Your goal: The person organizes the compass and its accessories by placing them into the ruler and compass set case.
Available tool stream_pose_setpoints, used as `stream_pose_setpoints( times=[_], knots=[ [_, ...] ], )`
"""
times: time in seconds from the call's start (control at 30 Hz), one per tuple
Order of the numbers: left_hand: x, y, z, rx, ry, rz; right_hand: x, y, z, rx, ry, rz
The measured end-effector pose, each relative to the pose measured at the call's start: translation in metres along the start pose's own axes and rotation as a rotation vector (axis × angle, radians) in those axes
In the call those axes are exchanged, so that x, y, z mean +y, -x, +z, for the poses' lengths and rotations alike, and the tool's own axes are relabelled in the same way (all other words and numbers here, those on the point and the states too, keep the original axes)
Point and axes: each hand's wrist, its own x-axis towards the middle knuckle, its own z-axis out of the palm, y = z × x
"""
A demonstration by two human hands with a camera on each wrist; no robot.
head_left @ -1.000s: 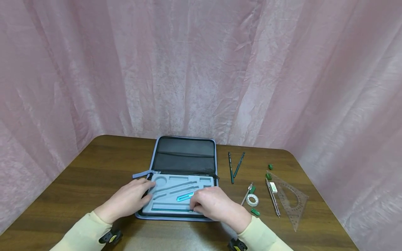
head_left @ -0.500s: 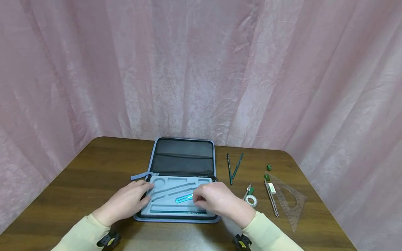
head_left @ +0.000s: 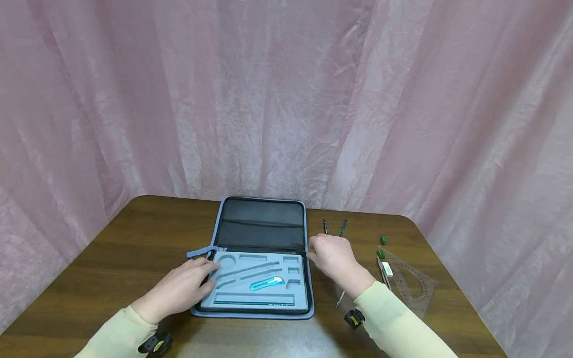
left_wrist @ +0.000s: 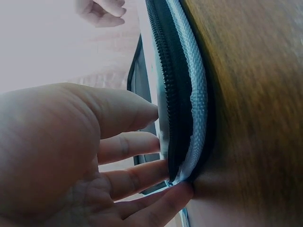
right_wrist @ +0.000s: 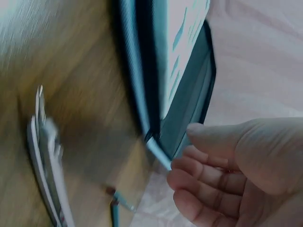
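Note:
My left hand (head_left: 181,288) rests on the left edge of an open zip case (head_left: 197,312), its fingers extended along the rim in the left wrist view. In the case's grey moulded tray (head_left: 250,293) lies a turquoise utility knife (head_left: 267,284). A thin dark green strip (head_left: 255,303) runs along the long front slot; its kind is too small to tell. My right hand (head_left: 334,261) is above the case's right side, near two dark pencils (head_left: 342,227). Its fingers curl loosely in the right wrist view and hold nothing. The hand partly covers the pencils.
On the right of the table lie a clear set square (head_left: 416,278), a white eraser (head_left: 387,269), a compass (head_left: 382,271) and green pieces (head_left: 383,239). A metal tip (head_left: 340,300) shows below the right arm. A pink curtain (head_left: 286,99) hangs behind.
My right hand has left the tray and moved right and away from me, uncovering the utility knife and the tray's right slots. The white ring is now hidden by the right arm. My left hand stays.

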Motion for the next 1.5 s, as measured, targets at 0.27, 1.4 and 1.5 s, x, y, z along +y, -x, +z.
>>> stream_pose_setpoints(
  times=[0.27,1.4,1.5],
  knots=[
    [0.0,0.0,0.0,-0.011,0.004,-0.006,0.022,-0.011,0.006,-0.109,0.057,0.152],
    [0.004,-0.003,-0.005,-0.042,0.014,-0.039,0.074,-0.039,0.05,-0.334,0.043,0.281],
    [0.004,-0.003,-0.006,-0.037,0.013,-0.032,0.061,-0.034,0.031,-0.338,0.037,0.29]
  ],
)
